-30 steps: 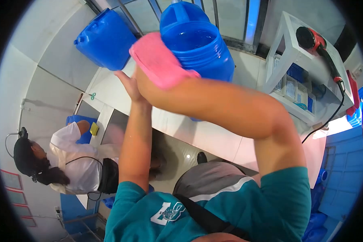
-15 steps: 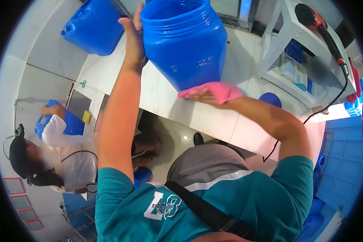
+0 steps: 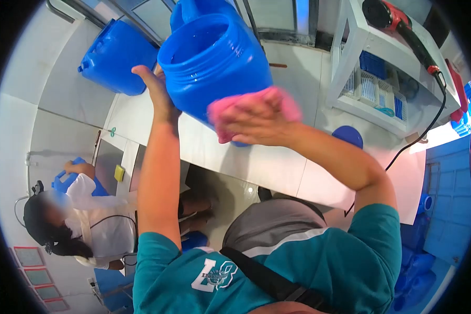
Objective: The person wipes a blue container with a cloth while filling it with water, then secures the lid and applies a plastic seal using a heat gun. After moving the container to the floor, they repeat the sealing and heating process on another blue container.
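A large blue plastic jug (image 3: 220, 78) with an uncapped, threaded wide mouth leans over the white counter, its opening tilted toward me. My left hand (image 3: 161, 97) holds it at its left side, thumb sticking out and the other fingers mostly hidden behind it. Against the jug's lower front, my right hand (image 3: 259, 123) presses a crumpled pink cloth (image 3: 285, 104), slightly blurred. A round blue lid (image 3: 347, 137) lies on the counter to the right of the cloth.
Another blue jug (image 3: 118, 57) stands at the back left. On the right, a white shelf (image 3: 371, 42) carries a red-black heat gun (image 3: 397, 23), its cord hanging down, above baskets. At left, a co-worker (image 3: 107, 225) handles a blue jug (image 3: 78, 175) near a yellow sponge (image 3: 119, 172).
My right hand and the cloth have moved up and left from the jug's bottom edge onto its front. The jug now appears lower and left, with its handle showing; the camera view has shifted.
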Demonstrator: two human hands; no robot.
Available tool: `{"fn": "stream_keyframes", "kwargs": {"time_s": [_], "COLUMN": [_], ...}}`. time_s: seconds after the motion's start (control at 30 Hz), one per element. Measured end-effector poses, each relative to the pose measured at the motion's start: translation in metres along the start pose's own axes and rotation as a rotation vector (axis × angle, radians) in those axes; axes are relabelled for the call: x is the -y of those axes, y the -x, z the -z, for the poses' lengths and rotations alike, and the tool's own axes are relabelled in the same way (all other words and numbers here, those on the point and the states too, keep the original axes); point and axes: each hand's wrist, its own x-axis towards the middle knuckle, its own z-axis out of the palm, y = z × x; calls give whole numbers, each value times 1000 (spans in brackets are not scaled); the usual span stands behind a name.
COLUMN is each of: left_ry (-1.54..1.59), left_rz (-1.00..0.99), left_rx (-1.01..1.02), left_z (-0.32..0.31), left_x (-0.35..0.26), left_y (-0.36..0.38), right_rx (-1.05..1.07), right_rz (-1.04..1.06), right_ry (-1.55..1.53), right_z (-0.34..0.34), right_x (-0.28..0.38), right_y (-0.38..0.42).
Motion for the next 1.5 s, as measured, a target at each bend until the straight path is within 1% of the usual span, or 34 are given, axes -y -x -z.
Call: {"fn": "stream_keyframes", "kwargs": {"time_s": [0.03,0.07,0.1,0.13,0.17,0.2,0.27,0.3,0.33,0.4,0.43,0.47,0.53,0.6,0.67,0.73,0.77,0.83,0.87,0.93,0.97,1.0,1.07,1.1,1.13,1.2,1.23,1.3,1.33,1.4,1.43,1.5], "left_ry": [43,50,33,14,15,8,1,17,34,68,97,96,110,111,113,86,87,130,127,126,69,68,141,139,143,153,136,116,114,112,122,135], "left_rz": [-53,-61,-39,-21,-36,-53,-66,-67,-73,-75,-52,-52,-73,-80,-82,-92,-92,-84,-92,-106,-125,-128,-103,-109,-89,-73,-67,-57,-66,-86,-101,-124], "left_rx": [-3,-4,-17,-25,-20,-8,-6,12,31,32,32,32,54,59,62,53,53,48,44,94,86,79,75,73,97,118,129,143,144,147,125,100], "left_z": [-8,-13,-17,-19,-19,-18,-15,-15,-15,-19,-19,-17,-13,-9,-8,-11,-12,-12,-9,-2,-6,-6,-6,-3,1,1,-2,-3,-1,2,2,-2], "left_x": [2,2,1,-2,-3,-2,1,2,1,0,0,2,5,7,8,6,7,7,9,15,10,11,13,14,17,15,13,12,14,15,17,16], "left_y": [-1,2,5,5,4,3,3,3,1,-1,1,2,-2,-4,-4,-2,-4,-4,-6,-10,-7,-6,-7,-8,-9,-7,-5,-4,-5,-9,-8,-8], "right_rx": [-25,-51,-185,-175,-228,-332,-219,-93,-90,51,97,97,202,435,278,272,273,55,51,95,36,38,287,397,396,679,682,505,502,202,201,314], "right_rz": [-13,-25,-211,-385,-575,-763,-1219,-1530,-1520,-1888,-1718,-1719,-1615,-1611,-1276,-815,-816,-496,-488,-760,-803,-799,-508,-362,-357,-87,-80,-209,-205,-736,-732,-1056], "right_ry": [-42,-83,-330,-604,-918,-1183,-1667,-1802,-1805,-1780,-1975,-1975,-2116,-1909,-1473,-1462,-1461,-1176,-1180,-1173,-1245,-1252,-1385,-1409,-1412,-1456,-1451,-1595,-1591,-1499,-1499,-1535], "right_z": [-7,-8,-13,-14,-14,-13,-25,-28,-35,-52,-77,-86,-89,-77,-81,-108,-127,-169,-182,-201,-199,-195,-179,-147,-118,-78,-77,-84,-90,-101,-97,-88], "right_x": [-6,-15,-19,-25,-32,-39,-55,-59,-60,-63,-72,-83,-108,-136,-141,-152,-156,-161,-169,-181,-178,-178,-182,-177,-171,-166,-170,-170,-166,-154,-151,-149], "right_y": [6,-1,-10,-17,-28,-38,-18,-13,-11,-10,5,-4,-43,-94,-137,-157,-163,-165,-168,-174,-184,-189,-208,-213,-213,-206,-201,-180,-168,-142,-130,-115]}}
